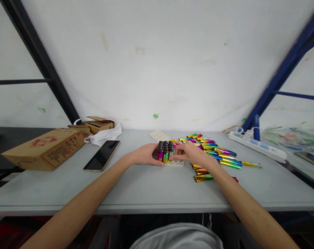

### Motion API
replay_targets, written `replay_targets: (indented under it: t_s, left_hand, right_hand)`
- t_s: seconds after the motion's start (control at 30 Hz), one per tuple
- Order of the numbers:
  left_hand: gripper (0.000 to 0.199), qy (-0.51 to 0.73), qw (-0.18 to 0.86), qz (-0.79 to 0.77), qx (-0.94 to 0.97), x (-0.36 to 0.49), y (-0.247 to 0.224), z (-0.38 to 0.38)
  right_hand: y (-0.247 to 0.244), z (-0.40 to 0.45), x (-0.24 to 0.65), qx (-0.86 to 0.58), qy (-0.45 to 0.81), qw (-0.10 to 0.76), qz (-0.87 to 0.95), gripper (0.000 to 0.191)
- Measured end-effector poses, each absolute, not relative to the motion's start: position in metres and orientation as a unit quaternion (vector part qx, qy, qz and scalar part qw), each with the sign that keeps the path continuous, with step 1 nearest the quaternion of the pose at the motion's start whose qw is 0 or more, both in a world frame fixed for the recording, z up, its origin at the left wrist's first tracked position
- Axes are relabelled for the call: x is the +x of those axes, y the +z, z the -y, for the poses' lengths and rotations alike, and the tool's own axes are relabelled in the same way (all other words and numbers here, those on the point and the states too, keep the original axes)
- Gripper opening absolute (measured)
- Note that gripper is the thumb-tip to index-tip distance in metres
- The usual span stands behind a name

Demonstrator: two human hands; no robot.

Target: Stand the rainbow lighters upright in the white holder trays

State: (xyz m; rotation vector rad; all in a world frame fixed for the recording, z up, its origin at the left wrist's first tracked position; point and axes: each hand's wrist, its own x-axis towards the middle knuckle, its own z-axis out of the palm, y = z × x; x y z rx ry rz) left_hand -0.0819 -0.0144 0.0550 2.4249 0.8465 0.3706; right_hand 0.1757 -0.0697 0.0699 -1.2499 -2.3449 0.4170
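Several lighters with black tops and shiny pink, green and yellow bodies stand upright, packed in rows in a pale holder tray. My left hand curves around the left side of this group, its thumb across the front and its fingers behind. On the right side, my right hand has thumb and fingers closed at the rightmost row, on a lighter that is partly covered by the fingertips. To the right, many loose metallic lighters lie in a heap, some under my right forearm.
Behind the group lies a second pale tray with a bumpy surface. A phone, a white plastic bag and a cardboard box are on the left. A white power strip runs along the right side.
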Motion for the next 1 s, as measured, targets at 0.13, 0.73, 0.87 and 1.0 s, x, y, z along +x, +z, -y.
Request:
replay_targets:
  t_s: [0.13, 0.73, 0.87, 1.0]
  left_hand:
    - [0.073, 0.136, 0.263, -0.309, 0.904, -0.082, 0.053, 0.012]
    - [0.067, 0.14, 0.232, -0.319, 0.908, -0.081, 0.051, 0.012]
    - [0.069, 0.141, 0.233, -0.31, 0.911, -0.082, 0.051, 0.011]
    - [0.071, 0.137, 0.234, -0.312, 0.911, -0.082, 0.051, 0.01]
  right_hand:
    - [0.078, 0.053, 0.201, -0.523, 0.082, 0.301, 0.793, 0.054]
    - [0.064, -0.022, 0.239, -0.574, 0.042, 0.147, 0.805, 0.025]
    - [0.073, -0.003, 0.233, -0.545, 0.042, 0.266, 0.794, 0.036]
    - [0.077, 0.017, 0.222, -0.514, 0.164, 0.407, 0.737, 0.045]
